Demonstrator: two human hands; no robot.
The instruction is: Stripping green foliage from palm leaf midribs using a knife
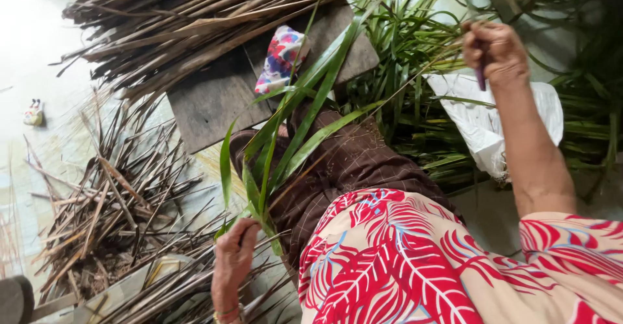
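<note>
Packages/labels: white plastic bag point(483, 126) lies upper right on the green leaf pile point(415, 51), crumpled, just below the right hand. Small patterned cloth pouch point(280, 59), red/blue/white, rests on a grey wood board point(214, 100) at top centre. No label legible.

Left hand point(233, 259): bottom centre, fingers closed around the base ends of a bunch of long green leaves point(292, 129). Bunch long axis runs diagonal, base at lower left by the hand, tips pointing to upper right; it lies across the lap on the brown checked cloth point(350, 162). Some blades droop sideways to the left.

Right hand point(493, 51): upper right, raised, fist closed on a thin dark purple handle point(481, 77); tool type can't be told. One thin leaf strip runs from the bunch toward this hand.

Surroundings: dry brown leaf strips point(110, 200) heaped at left on the floor; a further dry bundle point(188, 19) lies across the top. Sleeve w/ red leaf print point(389, 259) fills lower right.
</note>
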